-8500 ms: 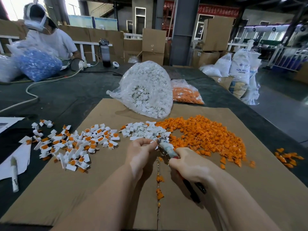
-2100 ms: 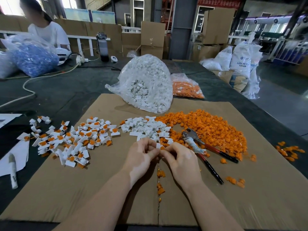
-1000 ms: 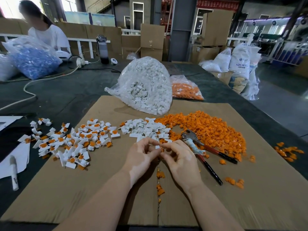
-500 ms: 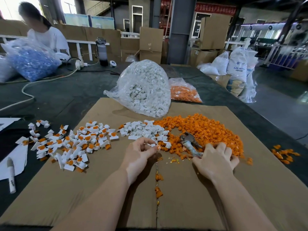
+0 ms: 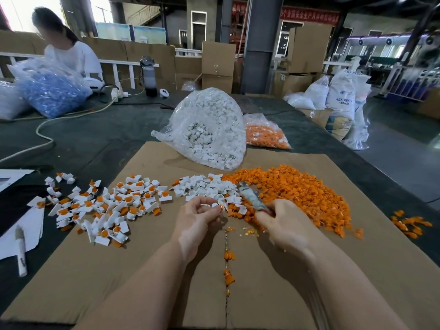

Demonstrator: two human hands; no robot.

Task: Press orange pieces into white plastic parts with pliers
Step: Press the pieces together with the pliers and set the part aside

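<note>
Orange still shows at the left hand (image 5: pixel 198 216), where fingertips pinch a white part (image 5: pixel 220 206) with its orange piece seated loosely on top. And there's the switch: the right hand (image 5: pixel 283 226), empty and reaching half a second ago, now has its fingers wrapped round the pliers (image 5: pixel 250 198), lifted off the orange heap (image 5: pixel 297 194). Assembly by hand is over; the squeeze looks next. Finished pieces (image 5: pixel 107 206) lie well left on the cardboard (image 5: pixel 142 270).
</note>
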